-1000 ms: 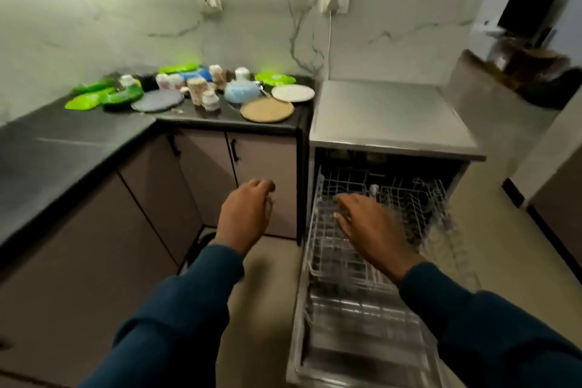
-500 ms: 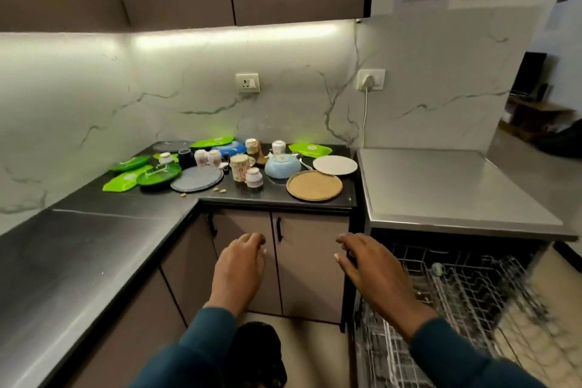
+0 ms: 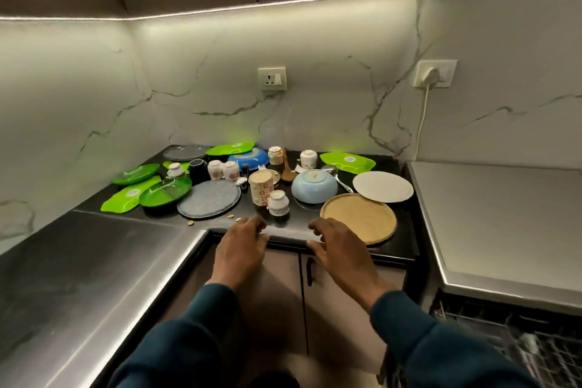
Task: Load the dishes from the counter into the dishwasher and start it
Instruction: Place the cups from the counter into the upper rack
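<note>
Nearest, both sleeved forearms extend toward the counter (image 3: pixel 94 261). The left hand (image 3: pixel 241 250) hangs at the counter's front edge, fingers loosely curled, holding nothing. The right hand (image 3: pixel 338 253) is likewise empty, fingers relaxed and slightly spread, fingertips over the near rim of the tan round plate (image 3: pixel 359 218); contact cannot be confirmed. At lower right, the dishwasher (image 3: pixel 519 346) stands open beneath a steel top, its wire rack partly visible and blurred.

The dishes sit on the dark counter section in the corner. Front row: one small white lidded jar (image 3: pixel 278 203), one patterned mug (image 3: pixel 261 187), one grey plate (image 3: pixel 209 198), one overturned light blue bowl (image 3: pixel 314 186) and one white plate (image 3: pixel 382 186). Further back: several green plates and trays, one blue plate (image 3: pixel 248 158), one black cup (image 3: pixel 198 171), more small white cups and one wooden spoon (image 3: pixel 287 167).

On the marble wall: two sockets, the right one with a white plug. No legible writing.
</note>
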